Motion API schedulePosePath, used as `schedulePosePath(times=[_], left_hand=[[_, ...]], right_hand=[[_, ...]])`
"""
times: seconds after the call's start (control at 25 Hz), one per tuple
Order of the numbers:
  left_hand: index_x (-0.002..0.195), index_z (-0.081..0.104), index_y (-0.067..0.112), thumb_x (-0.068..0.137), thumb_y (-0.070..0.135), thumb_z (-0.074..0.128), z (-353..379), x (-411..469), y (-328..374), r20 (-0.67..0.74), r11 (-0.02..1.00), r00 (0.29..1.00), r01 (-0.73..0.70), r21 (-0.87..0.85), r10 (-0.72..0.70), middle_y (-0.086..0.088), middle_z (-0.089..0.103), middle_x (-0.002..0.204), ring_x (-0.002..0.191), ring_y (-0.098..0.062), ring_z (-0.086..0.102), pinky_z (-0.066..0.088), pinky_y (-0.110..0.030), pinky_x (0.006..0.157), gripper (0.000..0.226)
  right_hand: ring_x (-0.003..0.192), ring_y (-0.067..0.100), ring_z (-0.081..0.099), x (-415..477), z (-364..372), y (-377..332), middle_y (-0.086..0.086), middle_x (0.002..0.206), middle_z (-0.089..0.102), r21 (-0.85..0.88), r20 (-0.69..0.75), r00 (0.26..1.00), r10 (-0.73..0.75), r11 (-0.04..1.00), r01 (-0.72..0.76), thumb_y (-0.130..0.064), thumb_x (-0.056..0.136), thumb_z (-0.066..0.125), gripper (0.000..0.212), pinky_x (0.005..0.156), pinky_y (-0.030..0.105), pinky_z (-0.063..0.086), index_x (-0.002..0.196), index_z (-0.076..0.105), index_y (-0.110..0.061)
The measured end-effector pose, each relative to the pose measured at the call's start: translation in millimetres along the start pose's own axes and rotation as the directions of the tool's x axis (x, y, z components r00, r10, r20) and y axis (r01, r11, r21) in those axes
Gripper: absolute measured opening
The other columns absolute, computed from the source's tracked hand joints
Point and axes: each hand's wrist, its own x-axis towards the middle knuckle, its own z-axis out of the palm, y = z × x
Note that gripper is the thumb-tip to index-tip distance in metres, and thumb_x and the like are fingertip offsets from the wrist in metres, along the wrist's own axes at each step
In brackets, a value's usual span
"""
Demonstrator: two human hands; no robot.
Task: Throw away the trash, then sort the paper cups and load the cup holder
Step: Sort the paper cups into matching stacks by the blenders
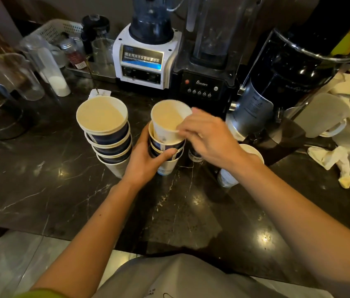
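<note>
cup sorting under way, holder not yet loaded

obs: dark marble counter (40, 190). two nested stacks of paper cups stand on it, near each other but apart. the taller stack (107, 136) sits free at left, no hand on it. the second stack (165, 151) is at centre, just in front of the black blender (204, 61).

left hand (146, 158): closed around the lower cups of the second stack, thumb across the front, steadying it.

right hand (208, 134): fingers pinch the near rim of the top cup (169, 119), which sits tilted and only partly seated in the stack. cannot tell whether it is going in or coming out.

loose items: at least one single cup (253, 151) beside the right wrist, another partly hidden under the forearm. crumpled wrapper or tissue (331, 160) lies at right on the counter.

judgement: sorting is well along, most cups already nested into two groups. remaining: the loose cups, and the whole holder-loading step; no cup holder is identifiable in view. the crumpled scrap suggests the trash step may not be fully finished, though it might not be trash.
</note>
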Motion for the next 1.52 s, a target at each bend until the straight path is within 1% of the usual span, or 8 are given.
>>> schedulePosePath(times=[0.2, 0.4, 0.56, 0.72, 0.88, 1.04, 1.28, 1.52], left_hand=[[0.143, 0.027, 0.045, 0.074, 0.057, 0.074, 2.8, 1.1, -4.0, 0.001, 1.0, 1.0, 0.007, 0.006, -0.007, 0.053, 0.04, 0.124, 0.119, 0.025, 0.039, 0.035, 0.0, 0.093, 0.084], [0.147, 0.027, 0.033, 0.079, 0.04, 0.076, 5.5, -0.3, -9.8, -0.009, 1.0, 1.0, -0.003, 0.029, 0.004, 0.052, 0.037, 0.123, 0.115, 0.032, 0.035, 0.031, 0.006, 0.088, 0.084], [0.149, 0.026, 0.028, 0.079, 0.036, 0.076, 4.0, -0.1, -9.3, -0.01, 1.0, 1.0, -0.007, 0.029, 0.008, 0.035, 0.039, 0.13, 0.114, 0.034, 0.033, 0.03, 0.006, 0.09, 0.086], [0.149, 0.026, 0.028, 0.077, 0.042, 0.074, 3.5, -0.5, -4.2, 0.008, 0.999, 1.0, -0.004, 0.034, 0.004, 0.021, 0.04, 0.137, 0.113, 0.033, 0.033, 0.031, 0.005, 0.091, 0.088], [0.148, 0.029, 0.031, 0.068, 0.052, 0.075, 2.2, 0.1, -3.5, 0.032, 1.0, 0.999, 0.008, 0.009, -0.008, 0.026, 0.044, 0.135, 0.118, 0.025, 0.039, 0.035, 0.0, 0.095, 0.095], [0.147, 0.03, 0.033, 0.067, 0.05, 0.081, 1.7, -1.4, -9.8, 0.03, 0.999, 0.999, 0.023, 0.043, -0.024, 0.023, 0.044, 0.138, 0.128, 0.009, 0.041, 0.037, -0.011, 0.101, 0.096], [0.145, 0.034, 0.026, 0.07, 0.045, 0.082, 4.2, -2.8, -13.1, -0.003, 0.994, 1.0, -0.022, 0.108, 0.022, 0.006, 0.051, 0.142, 0.129, -0.003, 0.047, 0.04, -0.01, 0.1, 0.091], [0.147, 0.03, 0.03, 0.071, 0.037, 0.084, 1.3, -2.0, -17.2, -0.01, 0.992, 1.0, -0.005, 0.127, 0.006, 0.016, 0.044, 0.142, 0.131, -0.001, 0.041, 0.036, -0.021, 0.106, 0.093]], right_hand=[[0.087, 0.009, 0.059, -20.5, -73.8, 11.2, 0.003, 0.09, 0.067, -0.034, -0.504, 0.86, 0.074, 0.994, -0.105, -0.008, 0.094, 0.06, 0.015, 0.109, 0.028, 0.039, 0.097, 0.072, 0.0], [0.088, 0.005, 0.054, -94.6, -106.2, 28.5, 0.002, 0.089, 0.061, -0.192, -0.522, 0.837, 0.166, 0.933, -0.305, -0.006, 0.096, 0.057, 0.017, 0.111, 0.035, 0.039, 0.095, 0.071, 0.004], [0.086, 0.017, 0.059, -133.8, -89.1, 47.6, 0.011, 0.087, 0.068, -0.235, -0.412, 0.887, 0.208, 0.916, -0.324, -0.009, 0.094, 0.053, 0.022, 0.112, 0.034, 0.034, 0.093, 0.07, 0.004], [0.095, 0.029, 0.064, -151.5, -47.3, 56.7, 0.007, 0.095, 0.073, -0.277, -0.03, 0.923, 0.384, 0.884, -0.377, -0.014, 0.095, 0.059, 0.016, 0.104, 0.052, 0.043, 0.1, 0.073, -0.008], [0.109, 0.018, 0.062, -144.3, -27.3, 54.9, 0.0, 0.109, 0.072, -0.237, 0.124, 0.876, 0.467, 0.871, -0.43, -0.031, 0.098, 0.055, 0.025, 0.121, 0.043, 0.018, 0.111, 0.071, -0.017], [0.118, 0.015, 0.055, -85.5, -21.4, 33.7, -0.001, 0.122, 0.065, -0.105, -0.011, 0.964, 0.266, 0.958, -0.266, -0.04, 0.098, 0.053, 0.038, 0.115, 0.031, 0.025, 0.129, 0.06, -0.019], [0.112, 0.026, 0.06, -12.1, 14.3, 1.1, 0.007, 0.111, 0.07, -0.097, 0.232, 0.973, 0.015, 0.995, 0.008, -0.02, 0.096, 0.061, 0.022, 0.115, 0.04, 0.027, 0.114, 0.07, -0.01], [0.084, 0.022, 0.061, 6.2, -46.9, 17.4, 0.002, 0.09, 0.066, -0.017, -0.368, 0.93, 0.024, 0.999, -0.033, -0.01, 0.093, 0.063, 0.014, 0.085, 0.037, 0.048, 0.099, 0.072, -0.001]])
